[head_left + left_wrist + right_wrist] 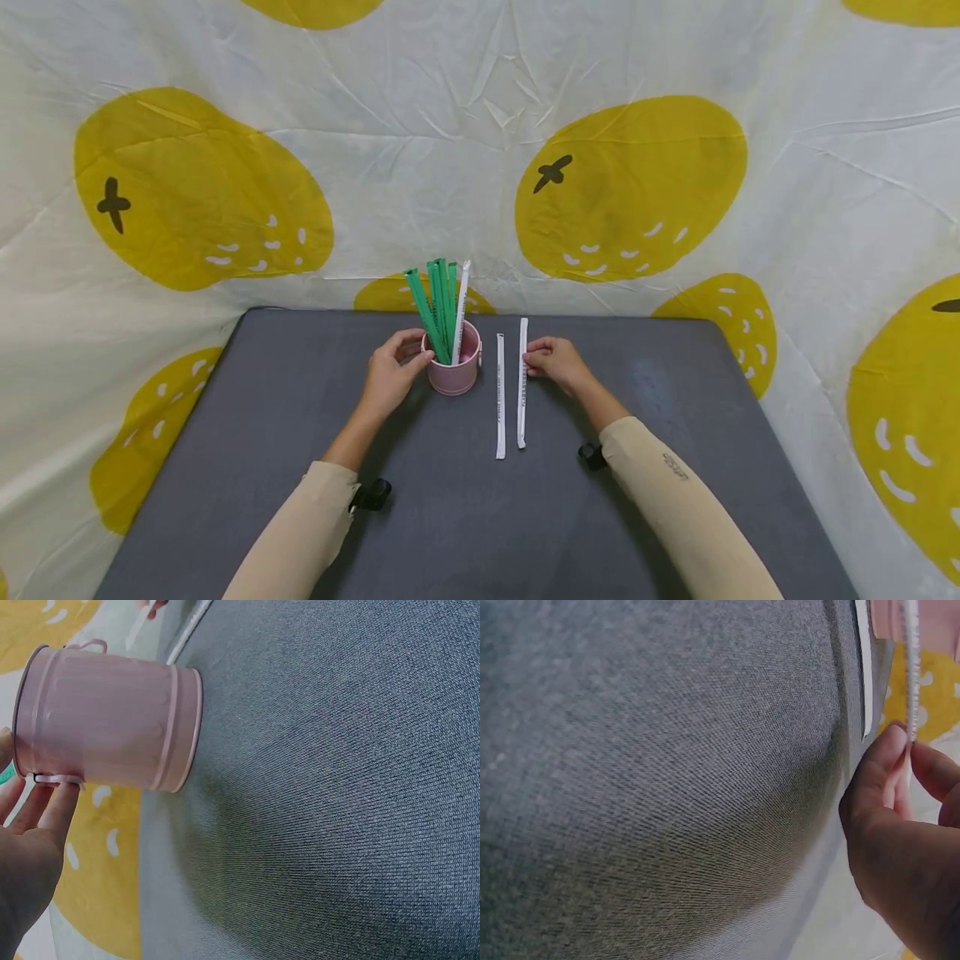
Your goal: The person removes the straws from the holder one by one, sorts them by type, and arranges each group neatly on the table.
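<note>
1. Head view: The left hand [392, 371] grips the left rim of a pink pail [453, 381] standing upright at the far part of the gray surface [285, 467]. Green straws [435, 312] and one white straw [461, 308] rise from the pail. To its right, a second white straw [501, 404] lies pointing near to far; just right of that, the right hand [557, 364] pinches a third white straw [522, 396]. A lemon-print cloth [420, 83] hangs behind.

2. Left wrist view: Fingers of the left hand press against a small side handle [58, 779] near the pail's rim, the pail's base on the surface.

3. Right wrist view: Thumb and finger of the right hand pinch the third white straw, held above the surface, with the second white straw lying nearby and part of the pail beyond.
</note>
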The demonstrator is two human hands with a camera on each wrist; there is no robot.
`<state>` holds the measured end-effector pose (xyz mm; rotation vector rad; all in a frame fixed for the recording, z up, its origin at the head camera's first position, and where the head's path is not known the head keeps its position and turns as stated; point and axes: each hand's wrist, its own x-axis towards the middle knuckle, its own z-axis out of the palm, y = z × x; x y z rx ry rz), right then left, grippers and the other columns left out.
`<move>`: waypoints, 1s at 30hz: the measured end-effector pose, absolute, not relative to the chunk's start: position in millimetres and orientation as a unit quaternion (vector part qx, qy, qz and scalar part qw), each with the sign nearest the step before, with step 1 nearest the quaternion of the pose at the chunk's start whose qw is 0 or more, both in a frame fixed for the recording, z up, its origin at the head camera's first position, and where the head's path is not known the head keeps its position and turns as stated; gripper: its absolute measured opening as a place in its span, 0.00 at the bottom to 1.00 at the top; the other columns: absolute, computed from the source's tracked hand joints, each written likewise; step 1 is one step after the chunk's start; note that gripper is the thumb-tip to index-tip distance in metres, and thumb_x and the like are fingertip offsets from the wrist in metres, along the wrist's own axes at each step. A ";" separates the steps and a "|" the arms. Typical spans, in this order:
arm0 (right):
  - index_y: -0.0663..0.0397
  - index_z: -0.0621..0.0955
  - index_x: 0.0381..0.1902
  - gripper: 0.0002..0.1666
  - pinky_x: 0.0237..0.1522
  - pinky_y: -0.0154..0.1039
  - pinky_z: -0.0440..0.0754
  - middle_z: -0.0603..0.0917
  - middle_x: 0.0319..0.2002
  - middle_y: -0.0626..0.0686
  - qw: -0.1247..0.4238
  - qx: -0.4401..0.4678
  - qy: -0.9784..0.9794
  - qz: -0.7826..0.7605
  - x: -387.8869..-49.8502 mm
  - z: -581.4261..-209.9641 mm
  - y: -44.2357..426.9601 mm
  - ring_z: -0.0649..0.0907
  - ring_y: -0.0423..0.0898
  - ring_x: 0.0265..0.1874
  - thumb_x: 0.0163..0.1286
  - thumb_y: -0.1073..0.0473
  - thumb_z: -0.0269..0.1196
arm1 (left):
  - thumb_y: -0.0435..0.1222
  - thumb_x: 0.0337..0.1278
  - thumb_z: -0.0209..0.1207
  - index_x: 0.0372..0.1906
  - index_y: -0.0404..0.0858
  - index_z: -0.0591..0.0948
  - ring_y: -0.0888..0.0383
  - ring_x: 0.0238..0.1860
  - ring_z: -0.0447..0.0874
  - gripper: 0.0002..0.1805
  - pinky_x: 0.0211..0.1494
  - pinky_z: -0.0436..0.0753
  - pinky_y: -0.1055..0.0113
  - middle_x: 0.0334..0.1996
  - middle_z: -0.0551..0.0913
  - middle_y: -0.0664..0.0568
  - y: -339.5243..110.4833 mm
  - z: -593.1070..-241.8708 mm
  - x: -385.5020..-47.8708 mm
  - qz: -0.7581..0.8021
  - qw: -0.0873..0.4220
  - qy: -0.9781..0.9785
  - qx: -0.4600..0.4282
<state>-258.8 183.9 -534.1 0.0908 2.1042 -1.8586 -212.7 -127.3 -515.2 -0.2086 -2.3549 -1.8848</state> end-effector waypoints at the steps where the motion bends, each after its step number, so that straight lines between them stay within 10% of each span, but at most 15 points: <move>1: 0.81 0.74 0.55 0.18 0.34 0.29 0.87 0.84 0.31 0.51 0.169 0.036 0.740 -0.650 -259.4 -534.9 183.6 0.83 0.37 0.26 0.72 0.73 0.62 | 0.29 0.63 0.68 0.64 0.27 0.78 0.31 0.62 0.81 0.25 0.67 0.78 0.41 0.60 0.80 0.27 -127.2 -515.0 -212.2 -0.624 0.060 -0.776 -0.068; 30: 0.63 0.83 0.34 0.06 0.23 0.31 0.84 0.83 0.20 0.50 0.183 0.041 0.868 -0.460 -265.0 -536.7 167.3 0.82 0.37 0.18 0.64 0.65 0.70 | 0.26 0.63 0.67 0.62 0.22 0.77 0.29 0.61 0.80 0.24 0.67 0.78 0.40 0.59 0.80 0.26 -122.8 -496.6 -202.0 -0.626 0.059 -0.775 -0.069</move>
